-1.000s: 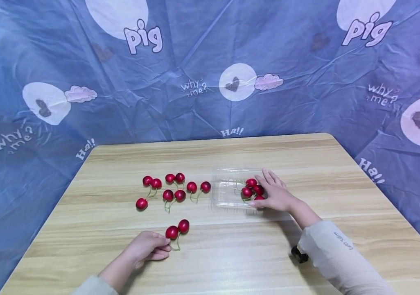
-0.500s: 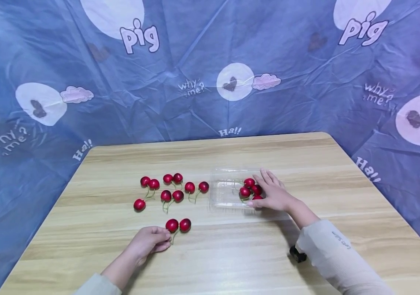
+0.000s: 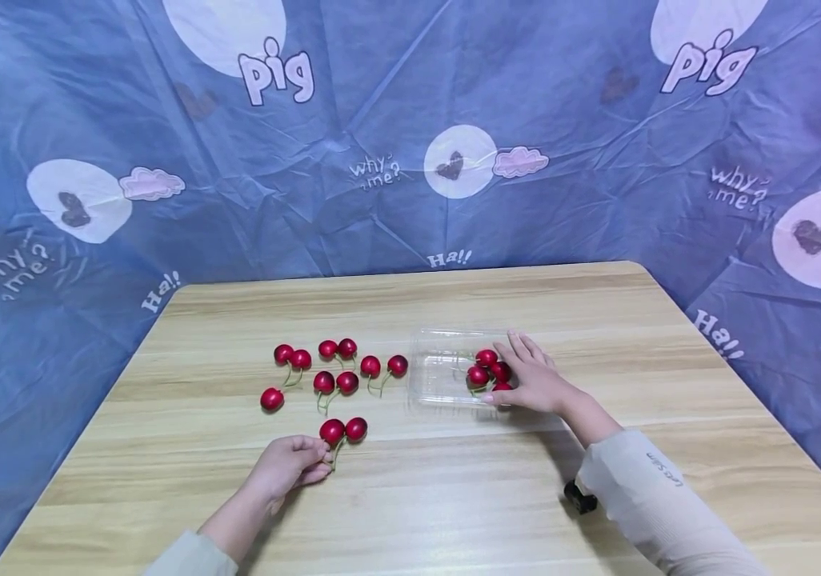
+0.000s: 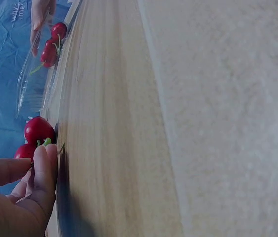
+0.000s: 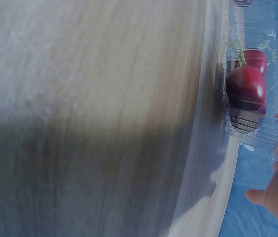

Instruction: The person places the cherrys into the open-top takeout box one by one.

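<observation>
My left hand (image 3: 286, 470) pinches the green stems of a joined pair of red cherries (image 3: 332, 432), low over the table's front half. In the left wrist view the thumb and fingertips close on the stem just below the cherries (image 4: 39, 129). A clear plastic container (image 3: 434, 392) sits right of centre with several cherries (image 3: 486, 358) at its right end. My right hand (image 3: 542, 382) holds that end, its fingers spread at the back and its thumb at the front rim. Part of one cherry there is hidden by the thumb. The right wrist view has cherries (image 5: 246, 85) behind the container's ribbed wall.
Several more cherries with stems (image 3: 347, 383) lie on the wooden table (image 3: 425, 496) left of the container, mostly in pairs. A single cherry (image 3: 272, 400) is at the far left of them. Blue printed cloth (image 3: 382, 216) hangs behind the table. A black wrist camera (image 3: 580, 498) hangs under the right sleeve.
My left hand has moved slightly forward, away from the front edge, with the pinched cherries turning a little. The right hand and the container have stayed in place.
</observation>
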Action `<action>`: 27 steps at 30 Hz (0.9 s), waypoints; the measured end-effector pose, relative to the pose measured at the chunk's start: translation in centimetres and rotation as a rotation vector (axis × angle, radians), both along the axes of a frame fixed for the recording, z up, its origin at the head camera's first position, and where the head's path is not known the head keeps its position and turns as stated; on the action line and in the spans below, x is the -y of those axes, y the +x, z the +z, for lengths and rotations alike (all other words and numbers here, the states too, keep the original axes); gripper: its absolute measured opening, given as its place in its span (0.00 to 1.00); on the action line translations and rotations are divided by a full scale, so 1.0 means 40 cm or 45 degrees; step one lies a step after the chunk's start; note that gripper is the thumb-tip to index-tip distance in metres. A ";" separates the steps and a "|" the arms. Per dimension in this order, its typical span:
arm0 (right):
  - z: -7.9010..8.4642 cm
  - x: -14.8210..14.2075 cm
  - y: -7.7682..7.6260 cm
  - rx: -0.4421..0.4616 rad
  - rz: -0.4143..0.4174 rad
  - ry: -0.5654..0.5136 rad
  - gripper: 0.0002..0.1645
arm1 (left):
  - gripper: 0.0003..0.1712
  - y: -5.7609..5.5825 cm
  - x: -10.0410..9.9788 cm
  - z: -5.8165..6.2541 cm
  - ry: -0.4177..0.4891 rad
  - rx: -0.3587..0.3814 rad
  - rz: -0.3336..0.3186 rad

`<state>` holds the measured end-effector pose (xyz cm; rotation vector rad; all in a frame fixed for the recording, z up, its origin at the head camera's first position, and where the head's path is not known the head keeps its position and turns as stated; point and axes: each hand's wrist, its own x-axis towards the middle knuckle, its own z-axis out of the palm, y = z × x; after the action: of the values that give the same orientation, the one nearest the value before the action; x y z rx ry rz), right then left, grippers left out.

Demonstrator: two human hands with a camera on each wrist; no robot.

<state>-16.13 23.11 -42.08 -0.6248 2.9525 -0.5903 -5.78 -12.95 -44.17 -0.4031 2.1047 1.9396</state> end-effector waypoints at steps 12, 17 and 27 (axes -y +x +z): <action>0.003 0.002 0.004 -0.017 0.008 -0.012 0.59 | 0.10 0.000 -0.009 0.006 0.076 -0.050 -0.029; -0.001 0.003 0.008 0.004 -0.002 -0.031 0.58 | 0.11 -0.001 -0.018 0.012 0.096 -0.066 -0.105; 0.000 0.001 0.005 0.000 -0.003 -0.037 0.58 | 0.12 -0.013 -0.039 0.036 0.127 -0.108 -0.201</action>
<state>-15.94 23.07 -42.06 -0.6243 2.9500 -0.6342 -6.28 -11.38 -42.74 -0.1329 2.0121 1.9912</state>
